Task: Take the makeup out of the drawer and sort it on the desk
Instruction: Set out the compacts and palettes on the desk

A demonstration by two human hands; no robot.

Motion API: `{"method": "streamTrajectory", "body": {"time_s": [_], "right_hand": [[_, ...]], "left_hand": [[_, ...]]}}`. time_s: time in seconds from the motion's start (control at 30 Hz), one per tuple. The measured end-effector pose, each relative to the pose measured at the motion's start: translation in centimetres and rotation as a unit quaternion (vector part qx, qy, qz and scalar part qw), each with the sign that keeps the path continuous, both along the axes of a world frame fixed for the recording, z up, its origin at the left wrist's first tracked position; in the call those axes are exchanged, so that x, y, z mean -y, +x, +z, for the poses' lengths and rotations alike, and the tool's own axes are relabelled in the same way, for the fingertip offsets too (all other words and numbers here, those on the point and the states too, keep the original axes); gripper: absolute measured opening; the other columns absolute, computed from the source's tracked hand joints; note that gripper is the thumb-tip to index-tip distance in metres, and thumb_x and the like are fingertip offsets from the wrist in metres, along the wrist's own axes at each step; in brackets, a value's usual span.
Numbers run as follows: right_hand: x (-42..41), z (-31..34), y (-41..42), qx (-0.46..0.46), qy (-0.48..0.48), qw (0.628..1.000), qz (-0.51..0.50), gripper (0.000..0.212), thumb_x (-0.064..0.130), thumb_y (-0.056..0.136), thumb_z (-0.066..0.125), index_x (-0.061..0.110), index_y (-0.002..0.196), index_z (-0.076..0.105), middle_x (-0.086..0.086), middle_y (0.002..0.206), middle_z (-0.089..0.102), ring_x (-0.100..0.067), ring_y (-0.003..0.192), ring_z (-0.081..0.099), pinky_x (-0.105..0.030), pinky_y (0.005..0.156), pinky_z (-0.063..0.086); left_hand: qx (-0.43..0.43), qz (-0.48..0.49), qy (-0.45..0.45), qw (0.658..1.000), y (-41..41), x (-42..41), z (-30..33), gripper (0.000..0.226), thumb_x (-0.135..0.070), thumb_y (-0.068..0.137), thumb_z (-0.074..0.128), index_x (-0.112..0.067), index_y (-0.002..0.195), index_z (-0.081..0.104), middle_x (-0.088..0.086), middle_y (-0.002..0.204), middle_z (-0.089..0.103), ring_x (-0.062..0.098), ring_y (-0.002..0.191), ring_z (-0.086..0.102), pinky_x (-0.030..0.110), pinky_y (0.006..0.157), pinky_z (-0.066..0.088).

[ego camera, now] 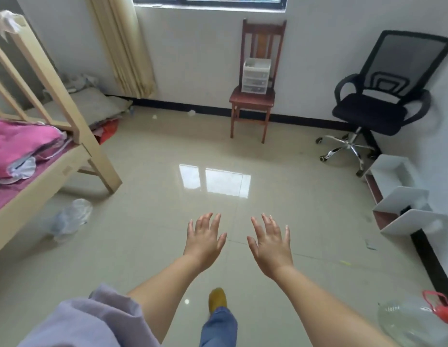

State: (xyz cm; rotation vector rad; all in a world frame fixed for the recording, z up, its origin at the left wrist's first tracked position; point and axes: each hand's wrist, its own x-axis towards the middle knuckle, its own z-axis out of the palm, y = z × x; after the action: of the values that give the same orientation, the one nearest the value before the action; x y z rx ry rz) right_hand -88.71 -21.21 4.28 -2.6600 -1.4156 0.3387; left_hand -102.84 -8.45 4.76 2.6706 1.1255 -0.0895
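A small white plastic drawer unit (256,76) with three stacked drawers stands on the seat of a brown wooden chair (253,100) against the far wall. Its contents are too small to make out. My left hand (205,240) and my right hand (271,242) are stretched out in front of me over the tiled floor, palms down, fingers spread, holding nothing. Both are well short of the chair. No desk is in view.
A wooden bed frame (55,156) with pink bedding fills the left side. A black office chair (378,106) stands at the right, with white shelf boxes (403,206) along the right wall. A clear plastic bag (70,216) and a large clear bottle (413,321) lie on the floor.
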Motion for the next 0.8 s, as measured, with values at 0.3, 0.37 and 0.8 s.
{"method": "streamTrajectory", "body": {"time_s": [0.3, 0.37, 0.8], "right_hand": [[-10.5, 0.7, 16.5, 0.02, -0.018, 0.998, -0.058, 0.055, 0.048, 0.099, 0.017, 0.034, 0.15, 0.003, 0.002, 0.159, 0.001, -0.015, 0.146, -0.003, -0.05, 0.114, -0.006], [-12.6, 1.3, 20.0, 0.022, -0.014, 0.996, -0.081, 0.055, 0.048, 0.099, 0.019, 0.033, 0.15, 0.005, 0.002, 0.159, 0.003, -0.015, 0.146, -0.001, -0.05, 0.114, -0.005], [-25.3, -1.1, 43.7, -0.004, -0.041, 0.993, -0.112, 0.054, 0.046, 0.1, 0.02, 0.032, 0.15, 0.007, 0.0, 0.159, 0.002, -0.016, 0.146, -0.002, -0.05, 0.115, -0.004]], "left_hand": [[-0.001, -0.036, 0.013, 0.999, 15.9, -14.3, 0.4, 0.058, -0.045, 0.099, 0.021, -0.021, 0.149, 0.005, 0.004, 0.155, 0.011, 0.02, 0.143, 0.007, 0.045, 0.116, 0.0], [0.003, -0.044, 0.012, 0.999, 19.6, -16.9, 0.8, 0.058, -0.045, 0.099, 0.022, -0.021, 0.149, 0.006, 0.005, 0.155, 0.012, 0.021, 0.142, 0.008, 0.045, 0.116, 0.0], [-0.01, -0.043, -0.006, 0.999, 44.1, -30.2, -1.8, 0.057, -0.046, 0.099, 0.022, -0.022, 0.149, 0.008, 0.003, 0.156, 0.012, 0.018, 0.143, 0.006, 0.044, 0.116, 0.0]]}}
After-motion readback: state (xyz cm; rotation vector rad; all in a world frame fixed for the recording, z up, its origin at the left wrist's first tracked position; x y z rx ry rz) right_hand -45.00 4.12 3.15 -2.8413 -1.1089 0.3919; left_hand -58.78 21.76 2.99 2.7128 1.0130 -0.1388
